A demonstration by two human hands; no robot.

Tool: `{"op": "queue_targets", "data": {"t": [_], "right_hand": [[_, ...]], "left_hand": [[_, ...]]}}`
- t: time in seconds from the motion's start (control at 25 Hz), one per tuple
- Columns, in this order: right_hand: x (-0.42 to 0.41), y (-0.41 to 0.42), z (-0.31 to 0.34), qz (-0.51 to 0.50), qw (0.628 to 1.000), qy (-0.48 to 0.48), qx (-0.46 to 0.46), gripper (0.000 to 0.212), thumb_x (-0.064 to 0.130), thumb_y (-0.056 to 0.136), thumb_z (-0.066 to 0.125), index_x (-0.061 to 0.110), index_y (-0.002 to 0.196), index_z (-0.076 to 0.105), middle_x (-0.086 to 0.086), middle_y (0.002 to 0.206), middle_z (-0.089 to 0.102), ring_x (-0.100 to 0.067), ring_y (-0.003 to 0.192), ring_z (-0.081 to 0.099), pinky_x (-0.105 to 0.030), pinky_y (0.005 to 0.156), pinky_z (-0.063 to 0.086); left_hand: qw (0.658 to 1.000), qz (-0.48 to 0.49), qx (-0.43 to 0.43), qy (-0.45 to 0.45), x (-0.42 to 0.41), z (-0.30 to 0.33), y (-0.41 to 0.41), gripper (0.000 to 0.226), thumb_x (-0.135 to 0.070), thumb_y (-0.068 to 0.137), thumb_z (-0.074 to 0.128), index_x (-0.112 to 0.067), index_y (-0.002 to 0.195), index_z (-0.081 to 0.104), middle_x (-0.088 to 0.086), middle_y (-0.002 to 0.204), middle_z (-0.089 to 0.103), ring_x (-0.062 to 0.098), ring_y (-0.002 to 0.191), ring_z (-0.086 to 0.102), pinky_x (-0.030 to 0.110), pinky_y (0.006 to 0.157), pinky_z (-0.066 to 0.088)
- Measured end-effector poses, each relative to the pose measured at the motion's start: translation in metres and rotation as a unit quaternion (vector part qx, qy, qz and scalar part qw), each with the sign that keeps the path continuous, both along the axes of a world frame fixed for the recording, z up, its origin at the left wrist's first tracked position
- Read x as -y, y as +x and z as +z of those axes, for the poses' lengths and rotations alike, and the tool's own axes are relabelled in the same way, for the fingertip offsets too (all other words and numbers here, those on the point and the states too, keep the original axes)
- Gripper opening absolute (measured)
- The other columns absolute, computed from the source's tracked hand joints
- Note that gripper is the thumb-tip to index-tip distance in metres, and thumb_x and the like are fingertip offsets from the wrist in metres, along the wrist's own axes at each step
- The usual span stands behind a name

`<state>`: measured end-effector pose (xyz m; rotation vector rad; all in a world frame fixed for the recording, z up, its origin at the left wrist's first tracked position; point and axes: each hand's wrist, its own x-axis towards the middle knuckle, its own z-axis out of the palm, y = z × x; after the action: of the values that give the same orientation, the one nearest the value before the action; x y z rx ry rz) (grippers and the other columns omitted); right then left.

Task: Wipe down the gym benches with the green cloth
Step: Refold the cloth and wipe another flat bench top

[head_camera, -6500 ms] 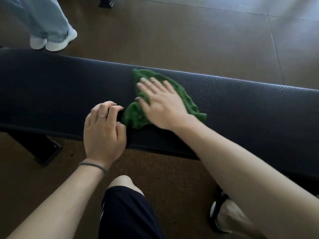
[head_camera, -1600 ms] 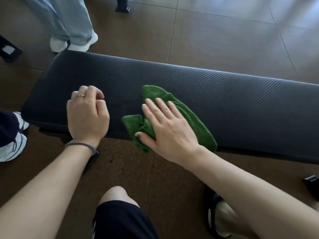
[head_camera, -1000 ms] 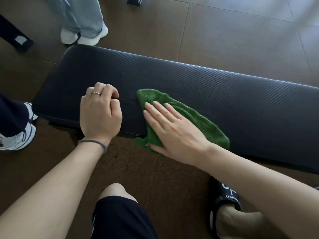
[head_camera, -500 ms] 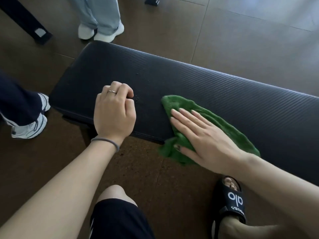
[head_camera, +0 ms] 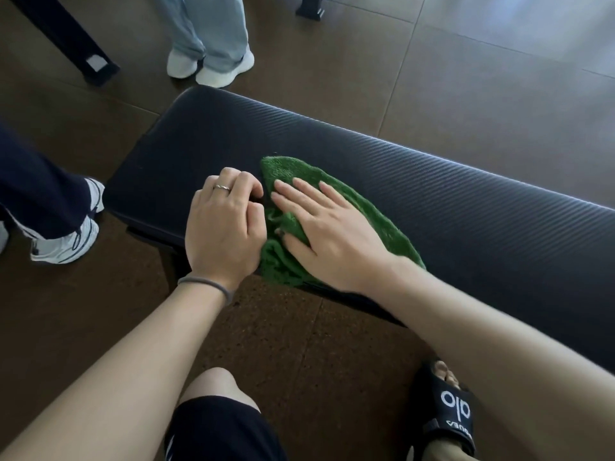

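A long black padded gym bench (head_camera: 449, 194) runs from the middle left to the right edge. The green cloth (head_camera: 359, 207) lies crumpled on its near half, hanging slightly over the front edge. My right hand (head_camera: 326, 234) lies flat on the cloth with straight fingers, pressing it onto the pad. My left hand (head_camera: 226, 224) rests on the bench just left of the cloth with its fingers curled under, holding nothing; it touches the cloth's edge.
One person's pale jeans and white shoes (head_camera: 213, 68) stand beyond the bench's left end. Another person's dark trousers and sneaker (head_camera: 63, 241) are at the left. A black equipment leg (head_camera: 93, 64) stands at the top left. My knee (head_camera: 216, 390) and sandalled foot (head_camera: 449, 414) are below.
My right hand has slid the cloth left along the bench until it meets my left hand. The view has shifted left, showing the bench's left end.
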<state>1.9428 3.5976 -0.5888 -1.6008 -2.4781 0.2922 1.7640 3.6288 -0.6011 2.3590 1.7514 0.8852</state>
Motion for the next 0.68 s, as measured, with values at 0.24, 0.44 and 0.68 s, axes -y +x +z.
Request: {"op": "queue_targets", "data": {"t": [0.24, 0.44, 0.68], "right_hand": [[-0.109, 0.038, 0.0, -0.146, 0.989, -0.01, 0.006, 0.055, 0.046, 0.108, 0.034, 0.027, 0.16, 0.036, 0.008, 0.169, 0.029, -0.014, 0.156, 0.021, -0.035, 0.128, 0.01], [-0.057, 0.024, 0.003, -0.233, 0.972, -0.02, -0.012, 0.063, 0.048, 0.105, 0.03, 0.019, 0.161, 0.031, 0.001, 0.169, 0.028, -0.019, 0.157, 0.019, -0.04, 0.129, 0.007], [-0.028, 0.021, 0.0, -0.125, 0.992, 0.027, 0.015, 0.062, 0.051, 0.102, 0.028, 0.023, 0.156, 0.043, 0.005, 0.159, 0.045, -0.018, 0.148, 0.035, -0.039, 0.127, 0.015]], "left_hand": [[1.0, 0.008, 0.006, -0.013, 0.0, 0.0, 0.001, 0.032, -0.015, 0.089, 0.038, -0.012, 0.11, 0.063, 0.006, 0.111, 0.062, 0.028, 0.099, 0.055, 0.043, 0.085, 0.045], [1.0, 0.014, 0.009, -0.01, 0.0, 0.001, 0.002, 0.032, -0.017, 0.089, 0.037, -0.013, 0.106, 0.063, 0.005, 0.107, 0.062, 0.027, 0.094, 0.055, 0.043, 0.081, 0.045], [1.0, 0.011, 0.007, -0.002, 0.0, 0.0, 0.002, 0.028, -0.015, 0.088, 0.039, -0.014, 0.102, 0.063, 0.003, 0.105, 0.061, 0.027, 0.094, 0.054, 0.043, 0.078, 0.043]]}}
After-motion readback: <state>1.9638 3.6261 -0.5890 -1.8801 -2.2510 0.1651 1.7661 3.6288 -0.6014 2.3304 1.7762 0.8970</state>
